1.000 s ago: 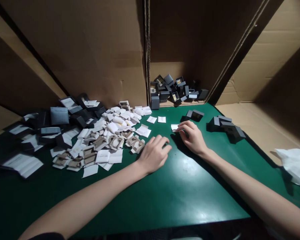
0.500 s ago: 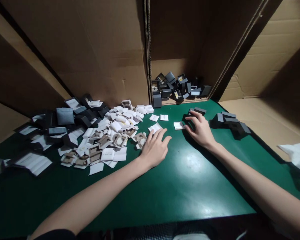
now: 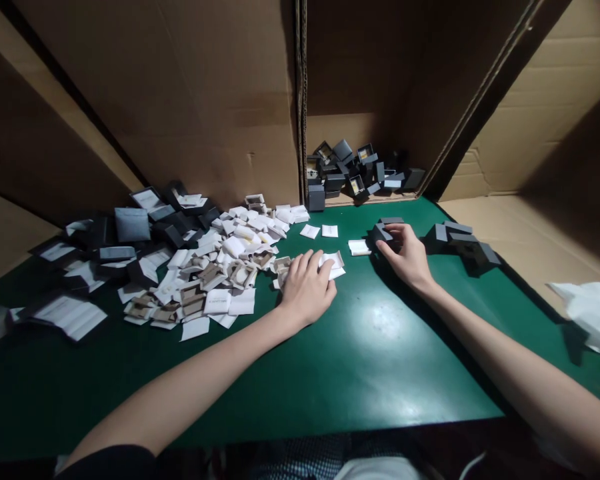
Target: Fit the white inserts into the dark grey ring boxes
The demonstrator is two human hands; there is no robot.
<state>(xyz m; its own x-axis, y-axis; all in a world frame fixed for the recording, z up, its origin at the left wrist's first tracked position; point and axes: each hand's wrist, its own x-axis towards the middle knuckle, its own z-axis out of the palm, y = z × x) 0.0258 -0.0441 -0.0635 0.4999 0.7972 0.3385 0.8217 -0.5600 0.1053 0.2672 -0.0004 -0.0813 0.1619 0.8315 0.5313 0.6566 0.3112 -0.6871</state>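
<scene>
Toward the far edge of the green tabletop (image 3: 370, 347), a little right of its middle, your right hand (image 3: 409, 257) is curled narrow around a small dark box (image 3: 381, 234), thumb and fingers closed on it where it sits on the surface. A second dark box (image 3: 391, 221) lies just behind it, touching or nearly so; you cannot tell which.

Your left hand (image 3: 307, 288) lies flat and open, palm down, with its fingertips pressing one folded white card (image 3: 334, 261) against the tabletop. Between your two hands rests one single white card (image 3: 359, 247), just beside the held box and apart from your left fingers. Two more loose white cards (image 3: 319, 231) sit side by side closer to the far edge.

Left of your left hand spreads a heap of white cards and brown-lined inserts (image 3: 220, 267), too many and too overlapped to count. Beyond it, toward the far left corner, lie dark lids and trays (image 3: 130, 227), also too jumbled to count.

Near the far right corner stands a cluster of grey boxes (image 3: 461, 241); four show, though they overlap. An open cardboard carton (image 3: 360, 133) at the far edge holds a pile of small dark boxes. One crumpled white sheet (image 3: 590, 313) lies off the right edge.
</scene>
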